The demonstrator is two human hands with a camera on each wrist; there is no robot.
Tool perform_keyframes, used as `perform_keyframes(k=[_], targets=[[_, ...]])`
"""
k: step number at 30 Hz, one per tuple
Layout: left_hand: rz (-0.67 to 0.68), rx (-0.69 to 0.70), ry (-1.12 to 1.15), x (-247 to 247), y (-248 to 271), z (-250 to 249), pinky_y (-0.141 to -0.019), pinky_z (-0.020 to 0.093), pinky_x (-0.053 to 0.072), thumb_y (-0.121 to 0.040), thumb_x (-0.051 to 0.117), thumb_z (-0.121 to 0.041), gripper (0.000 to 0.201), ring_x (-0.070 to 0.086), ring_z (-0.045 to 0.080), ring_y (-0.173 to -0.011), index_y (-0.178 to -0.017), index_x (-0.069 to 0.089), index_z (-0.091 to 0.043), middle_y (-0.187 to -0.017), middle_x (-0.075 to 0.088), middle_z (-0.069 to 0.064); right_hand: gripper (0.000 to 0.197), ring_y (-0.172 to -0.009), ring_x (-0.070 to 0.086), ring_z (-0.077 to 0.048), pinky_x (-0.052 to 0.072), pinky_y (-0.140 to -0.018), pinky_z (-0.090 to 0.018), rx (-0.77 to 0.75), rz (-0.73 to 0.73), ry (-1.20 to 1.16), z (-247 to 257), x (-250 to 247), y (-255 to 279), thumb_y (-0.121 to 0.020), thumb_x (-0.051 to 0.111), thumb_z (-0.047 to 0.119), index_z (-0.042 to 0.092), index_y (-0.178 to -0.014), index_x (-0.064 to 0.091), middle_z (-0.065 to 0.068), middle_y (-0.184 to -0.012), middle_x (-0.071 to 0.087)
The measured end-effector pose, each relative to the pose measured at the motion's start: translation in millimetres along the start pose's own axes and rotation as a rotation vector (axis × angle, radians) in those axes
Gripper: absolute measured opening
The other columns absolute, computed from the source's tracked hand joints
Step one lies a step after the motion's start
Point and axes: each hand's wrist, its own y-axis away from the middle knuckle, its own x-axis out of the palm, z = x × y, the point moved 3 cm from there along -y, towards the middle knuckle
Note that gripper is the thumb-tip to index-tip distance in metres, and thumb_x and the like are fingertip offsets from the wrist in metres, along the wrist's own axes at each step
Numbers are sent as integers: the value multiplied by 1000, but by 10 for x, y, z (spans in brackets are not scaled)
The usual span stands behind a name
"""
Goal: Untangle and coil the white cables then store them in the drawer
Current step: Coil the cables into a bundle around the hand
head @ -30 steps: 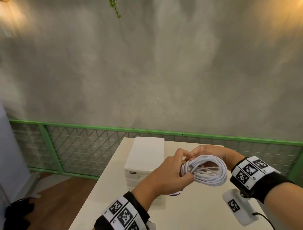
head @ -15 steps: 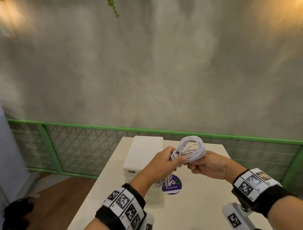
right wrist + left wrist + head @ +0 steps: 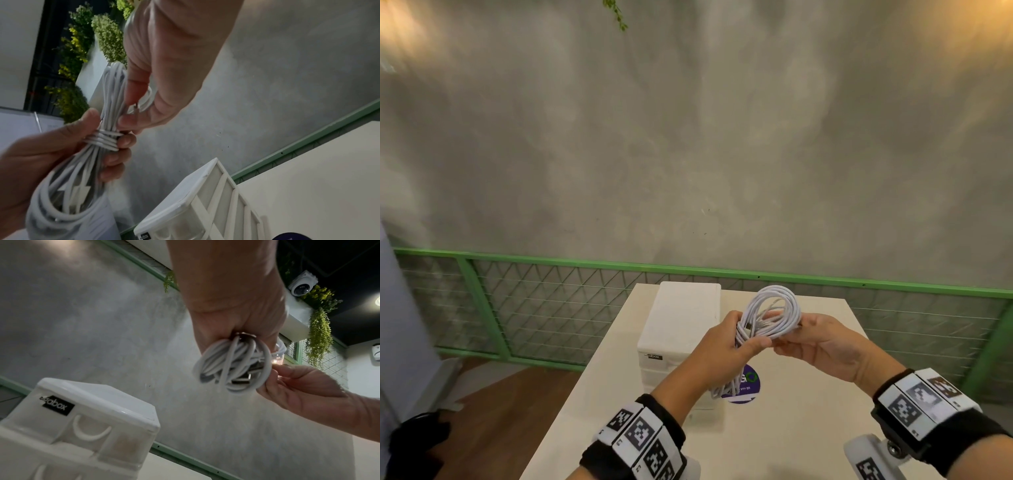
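A white cable coil [image 3: 774, 313] is held in the air above the table, wrapped crosswise round its waist [image 3: 103, 140]. My left hand [image 3: 726, 346] grips the bundle at that waist, fingers curled round it. My right hand [image 3: 815, 342] pinches the upper loops [image 3: 115, 91] beside the left hand's fingers. The lower loops [image 3: 726, 389] hang below the left hand. In the left wrist view the coil [image 3: 232, 366] bulges out of my fist. The white drawer unit [image 3: 683, 329] stands on the table just left of the hands, its drawers [image 3: 90, 431] shut.
The beige table [image 3: 791, 438] carries a round purple sticker [image 3: 748, 382] under the hanging loops. A green mesh railing [image 3: 551, 308] runs behind the table before a grey wall. The wooden floor lies to the left.
The coil turned from lying flat between the hands to standing upright. My right hand came round from behind it to pinch the upper loops, and both hands sit slightly nearer me.
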Motion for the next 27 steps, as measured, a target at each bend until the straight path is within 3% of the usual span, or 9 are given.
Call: perform_keyframes(k=[4, 7, 9, 11, 15, 18, 20, 24, 27], targets=[[16, 8, 40, 62, 12, 18, -94, 34, 47, -92, 50, -40, 35, 56, 19, -109, -121, 42, -23, -120, 58, 3, 55, -61, 64, -14, 54, -56, -24, -49, -50, -11, -6, -21, -1, -35, 93, 33, 7, -81, 76, -9, -74, 71], [32, 1, 80, 82, 13, 36, -95, 40, 47, -90, 46, -45, 33, 56, 25, -109, -114, 44, -22, -119, 59, 11, 9, -54, 59, -14, 53, -52, -23, -54, -123, -41, 7, 39, 1, -72, 72, 14, 6, -74, 76, -14, -73, 65], [25, -3, 114, 93, 22, 58, -92, 45, 47, -90, 43, -44, 36, 59, 27, -101, -113, 45, -16, -116, 60, 17, 34, -53, 57, -16, 53, -51, -23, -42, -192, -10, -35, 19, -6, -87, 47, -2, 6, -69, 76, -13, -70, 65], [-8, -1, 134, 87, 30, 76, -89, 44, 49, -96, 40, -38, 28, 57, 22, -94, -111, 46, -15, -113, 61, 18, 41, -52, 57, -16, 54, -51, -24, -21, -197, 5, -45, 69, 4, -90, 41, -3, 6, -69, 74, -11, -66, 67], [-64, -9, 136, 91, 23, 98, -81, 42, 52, -97, 39, -33, 22, 54, 18, -86, -104, 47, -14, -109, 62, 19, 38, -49, 57, -16, 53, -51, -25, 35, -229, 16, -36, 94, -13, -93, 38, 4, 4, -74, 71, -12, -64, 66], [-97, -25, 125, 84, -3, 115, -68, 34, 45, -95, 39, -29, 23, 49, 18, -78, -104, 47, -8, -98, 59, 21, 39, -54, 60, -19, 54, -53, -28, 81, -258, -6, -51, 98, -35, -95, 34, 8, 3, -78, 69, -12, -66, 69], [-91, -23, 128, 76, -23, 109, -64, 29, 41, -94, 40, -26, 17, 46, 17, -74, -98, 46, -10, -87, 54, 11, 39, -56, 62, -19, 54, -52, -27, 95, -279, -13, -54, 113, -41, -95, 33, 8, 3, -79, 68, -11, -67, 70], [-69, -33, 124, 69, -41, 105, -64, 26, 40, -93, 44, -27, 7, 47, 17, -74, -87, 42, -23, -83, 53, 4, 41, -61, 58, -20, 51, -49, -24, 103, -320, 1, -40, 144, -38, -95, 33, 8, 4, -76, 70, -9, -64, 69], [-46, -54, 138, 77, -56, 131, -65, 28, 42, -91, 46, -24, 8, 50, 18, -76, -86, 41, -23, -84, 54, 4, 40, -62, 53, -20, 44, -53, -27, 132, -342, 16, -38, 154, -24, -95, 35, 8, 5, -74, 69, -8, -63, 67]])
